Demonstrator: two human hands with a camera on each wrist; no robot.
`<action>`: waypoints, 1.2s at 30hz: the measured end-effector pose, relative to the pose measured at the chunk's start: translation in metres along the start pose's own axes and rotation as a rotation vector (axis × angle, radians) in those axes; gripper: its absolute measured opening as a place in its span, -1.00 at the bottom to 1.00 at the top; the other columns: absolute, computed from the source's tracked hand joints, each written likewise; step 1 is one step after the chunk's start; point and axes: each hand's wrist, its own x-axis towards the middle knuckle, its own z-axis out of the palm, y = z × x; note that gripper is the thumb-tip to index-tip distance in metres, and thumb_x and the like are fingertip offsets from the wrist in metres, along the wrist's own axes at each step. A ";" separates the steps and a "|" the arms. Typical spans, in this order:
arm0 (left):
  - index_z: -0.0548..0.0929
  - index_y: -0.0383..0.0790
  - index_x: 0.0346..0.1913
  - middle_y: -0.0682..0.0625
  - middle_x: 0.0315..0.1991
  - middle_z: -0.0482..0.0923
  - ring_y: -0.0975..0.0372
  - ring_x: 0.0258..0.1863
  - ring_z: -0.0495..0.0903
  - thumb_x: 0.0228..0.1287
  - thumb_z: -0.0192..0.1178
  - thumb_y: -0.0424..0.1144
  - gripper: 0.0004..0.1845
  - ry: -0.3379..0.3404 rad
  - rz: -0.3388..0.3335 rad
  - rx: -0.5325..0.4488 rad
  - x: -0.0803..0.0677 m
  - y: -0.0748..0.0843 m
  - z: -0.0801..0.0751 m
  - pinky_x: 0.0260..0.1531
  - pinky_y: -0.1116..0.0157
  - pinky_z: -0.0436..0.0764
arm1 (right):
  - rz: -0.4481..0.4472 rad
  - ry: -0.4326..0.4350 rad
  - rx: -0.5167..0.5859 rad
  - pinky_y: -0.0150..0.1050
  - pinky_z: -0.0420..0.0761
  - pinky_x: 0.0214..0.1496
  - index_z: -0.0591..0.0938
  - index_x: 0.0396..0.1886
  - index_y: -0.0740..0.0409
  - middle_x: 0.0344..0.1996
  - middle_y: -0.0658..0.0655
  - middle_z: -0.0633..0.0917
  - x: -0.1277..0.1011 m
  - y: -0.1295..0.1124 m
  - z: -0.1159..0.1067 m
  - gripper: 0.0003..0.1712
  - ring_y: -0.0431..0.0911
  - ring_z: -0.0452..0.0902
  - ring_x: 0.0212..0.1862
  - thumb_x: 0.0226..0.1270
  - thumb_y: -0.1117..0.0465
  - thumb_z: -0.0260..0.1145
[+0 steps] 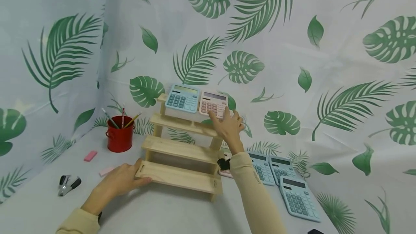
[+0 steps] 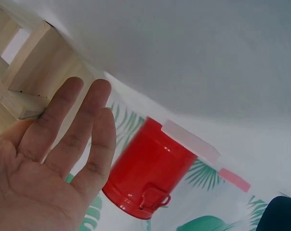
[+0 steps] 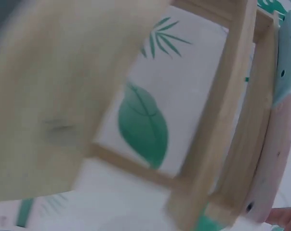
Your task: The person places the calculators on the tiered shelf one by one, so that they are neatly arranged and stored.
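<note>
A stepped wooden shelf (image 1: pixel 182 150) stands on the table, with a blue calculator (image 1: pixel 182 98) and a pink calculator (image 1: pixel 212 104) on its top step. My right hand (image 1: pixel 227 122) holds the pink calculator by its lower right edge. The right wrist view shows the shelf frame (image 3: pixel 232 120) from below, the pink calculator's back (image 3: pixel 275 163), and one fingertip (image 3: pixel 286 219) against it. My left hand (image 1: pixel 121 180) lies open against the left end of the bottom step. In the left wrist view its straight fingers (image 2: pixel 59 125) touch the wood (image 2: pixel 39 67).
A red pot (image 1: pixel 119 137) (image 2: pixel 150 178) with pencils stands left of the shelf. Two pink erasers (image 1: pixel 90 155) (image 1: pixel 106 170) and a stapler (image 1: pixel 68 184) lie near it. Several blue calculators (image 1: pixel 299 198) lie on the table at right. Leaf-print cloth forms the backdrop.
</note>
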 end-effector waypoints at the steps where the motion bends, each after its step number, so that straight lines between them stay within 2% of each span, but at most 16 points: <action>1: 0.37 -0.48 0.38 -0.38 -0.05 0.69 0.00 -0.16 0.73 0.17 0.33 0.28 -0.02 -0.001 0.000 0.000 0.000 0.000 0.000 -0.09 -0.07 0.66 | 0.011 0.003 0.028 0.50 -0.09 0.38 0.09 0.62 0.07 0.54 0.50 0.02 -0.005 0.007 -0.002 0.09 0.48 -0.15 0.53 0.33 -0.53 -0.03; 4: 0.36 -0.48 0.39 -0.39 -0.02 0.68 -0.02 -0.13 0.72 0.18 0.32 0.29 -0.01 -0.010 -0.005 0.000 0.000 0.000 0.000 -0.06 -0.08 0.66 | 0.047 0.004 0.069 0.52 -0.09 0.38 0.08 0.62 0.07 0.54 0.47 0.06 -0.023 0.033 -0.004 0.07 0.48 -0.13 0.53 0.36 -0.51 -0.02; 7: 0.35 -0.49 0.40 -0.39 0.01 0.67 -0.04 -0.10 0.72 0.18 0.31 0.30 0.01 -0.020 -0.009 0.000 0.000 -0.001 0.000 -0.03 -0.10 0.65 | 0.088 0.012 0.056 0.52 -0.06 0.36 0.09 0.62 0.07 0.53 0.46 0.08 -0.042 0.061 -0.003 0.03 0.50 -0.08 0.51 0.39 -0.46 0.00; 12: 0.35 -0.49 0.39 -0.39 0.00 0.67 -0.02 -0.12 0.72 0.18 0.31 0.30 0.01 -0.027 -0.008 0.006 0.000 -0.002 -0.001 -0.04 -0.11 0.65 | 0.133 0.031 -0.033 0.53 -0.08 0.36 0.18 0.59 0.04 0.55 0.47 0.05 -0.070 0.111 -0.002 -0.01 0.54 -0.12 0.51 0.36 -0.43 0.08; 16: 0.35 -0.48 0.38 -0.40 -0.01 0.67 -0.03 -0.12 0.72 0.19 0.31 0.28 -0.02 -0.020 0.000 0.003 0.001 -0.002 -0.001 -0.05 -0.11 0.65 | 0.194 -0.012 -0.142 0.57 -0.09 0.35 0.16 0.59 0.06 0.55 0.52 -0.02 -0.084 0.153 -0.017 0.06 0.61 -0.18 0.49 0.32 -0.49 0.06; 20: 0.34 -0.49 0.39 -0.41 0.01 0.66 -0.04 -0.12 0.71 0.19 0.30 0.30 0.00 -0.030 0.001 0.000 0.001 -0.002 -0.001 -0.04 -0.12 0.64 | 0.333 -0.078 -0.209 0.60 -0.10 0.33 0.03 0.62 0.14 0.51 0.65 -0.10 -0.094 0.194 -0.042 0.18 0.72 -0.20 0.43 0.30 -0.57 -0.05; 25: 0.32 -0.49 0.40 -0.41 -0.04 0.66 -0.02 -0.17 0.69 0.18 0.30 0.31 0.02 -0.022 -0.013 0.019 0.000 -0.003 -0.004 -0.08 -0.11 0.64 | 0.507 -0.102 -0.197 0.64 -0.20 0.32 -0.15 0.62 0.22 0.41 0.81 -0.22 -0.101 0.233 -0.061 0.28 0.82 -0.31 0.36 0.27 -0.61 -0.09; 32: 0.34 -0.50 0.38 -0.40 -0.09 0.68 -0.03 -0.20 0.70 0.19 0.31 0.28 -0.01 -0.014 0.012 0.022 0.002 -0.003 -0.005 -0.10 -0.11 0.65 | 0.765 -0.189 -0.132 0.62 -0.37 0.37 -0.33 0.59 0.28 0.35 0.84 -0.46 -0.111 0.264 -0.069 0.47 0.82 -0.57 0.34 0.13 -0.70 -0.05; 36: 0.35 -0.49 0.38 -0.40 -0.07 0.68 -0.07 -0.17 0.70 0.19 0.31 0.28 -0.01 -0.034 0.007 0.014 0.002 0.000 -0.001 -0.09 -0.13 0.64 | 0.869 -0.217 -0.124 0.59 -0.32 0.41 -0.30 0.59 0.29 0.33 0.86 -0.45 -0.122 0.275 -0.067 0.39 0.79 -0.55 0.38 0.20 -0.53 0.11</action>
